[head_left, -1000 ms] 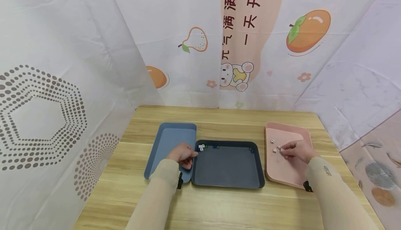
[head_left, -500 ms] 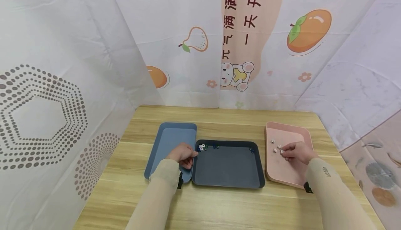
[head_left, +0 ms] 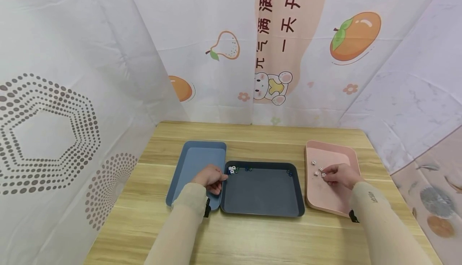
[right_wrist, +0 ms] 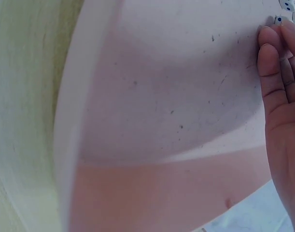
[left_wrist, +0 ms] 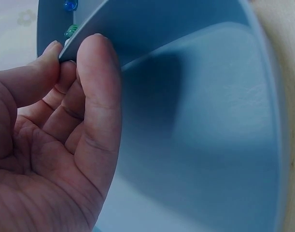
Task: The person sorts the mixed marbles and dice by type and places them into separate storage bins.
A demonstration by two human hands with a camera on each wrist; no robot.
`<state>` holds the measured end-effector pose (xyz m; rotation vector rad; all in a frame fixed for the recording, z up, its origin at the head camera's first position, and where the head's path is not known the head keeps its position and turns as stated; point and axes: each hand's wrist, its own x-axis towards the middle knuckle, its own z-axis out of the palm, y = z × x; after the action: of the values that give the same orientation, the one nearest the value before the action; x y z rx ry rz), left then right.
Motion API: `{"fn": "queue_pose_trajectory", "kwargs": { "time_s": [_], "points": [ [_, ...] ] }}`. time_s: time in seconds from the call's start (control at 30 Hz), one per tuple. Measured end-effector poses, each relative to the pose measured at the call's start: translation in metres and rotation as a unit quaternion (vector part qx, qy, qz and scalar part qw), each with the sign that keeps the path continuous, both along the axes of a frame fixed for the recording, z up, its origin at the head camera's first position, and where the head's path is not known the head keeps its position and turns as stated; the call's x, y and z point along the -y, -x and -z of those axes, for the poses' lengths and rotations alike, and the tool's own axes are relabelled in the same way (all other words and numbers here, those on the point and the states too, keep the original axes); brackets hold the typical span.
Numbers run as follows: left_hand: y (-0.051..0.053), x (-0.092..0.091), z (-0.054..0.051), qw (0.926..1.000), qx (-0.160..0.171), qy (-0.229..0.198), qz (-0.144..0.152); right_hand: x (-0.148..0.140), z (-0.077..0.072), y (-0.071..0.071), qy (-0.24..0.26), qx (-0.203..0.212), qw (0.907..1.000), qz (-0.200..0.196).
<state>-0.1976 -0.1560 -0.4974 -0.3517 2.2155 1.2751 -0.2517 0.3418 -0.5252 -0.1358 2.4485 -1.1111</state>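
Over the blue tray [head_left: 196, 152], my left hand [head_left: 209, 178] pinches the tray rim [left_wrist: 79, 36] where it meets the dark tray [head_left: 263, 213]; whether both rims are in the pinch, I cannot tell. White dice [head_left: 232, 171] sit near it in the dark tray's back left corner. My right hand [head_left: 342, 175] is inside the pink tray [head_left: 326, 201], thumb and index fingertips pinching a white die [right_wrist: 279, 20], which is partly hidden. Several dice lie just beyond those fingertips, including one die [head_left: 316, 173] to the left.
Blue and green glass marbles [head_left: 248, 169] lie along the dark tray's back wall, with more marbles [head_left: 290, 173] in its back right corner. All trays stand on a wooden table [head_left: 252, 241]. Printed white cloth [head_left: 202, 12] hangs behind and at the sides.
My right hand and its fingertips have shifted slightly, and the die at them shows more plainly. The left hand stays at the tray rim.
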Motion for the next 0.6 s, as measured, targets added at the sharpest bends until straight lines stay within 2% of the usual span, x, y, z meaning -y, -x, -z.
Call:
{"fn": "queue_pose_trajectory", "kwargs": {
  "time_s": [0.3, 0.5, 0.6],
  "points": [
    [0.001, -0.001, 0.000, 1.0000, -0.001, -0.001, 0.004, -0.001, -0.001, -0.003, 0.007, -0.011, 0.9999, 0.000],
    [0.001, -0.001, 0.000, 1.0000, 0.000, -0.003, 0.007, -0.003, -0.007, -0.004, 0.061, 0.008, 0.9981, 0.008],
    [0.001, 0.000, 0.000, 1.0000, 0.002, -0.004, 0.005, 0.000, -0.014, -0.001, 0.091, 0.004, 0.9959, 0.006]
  ]
}}
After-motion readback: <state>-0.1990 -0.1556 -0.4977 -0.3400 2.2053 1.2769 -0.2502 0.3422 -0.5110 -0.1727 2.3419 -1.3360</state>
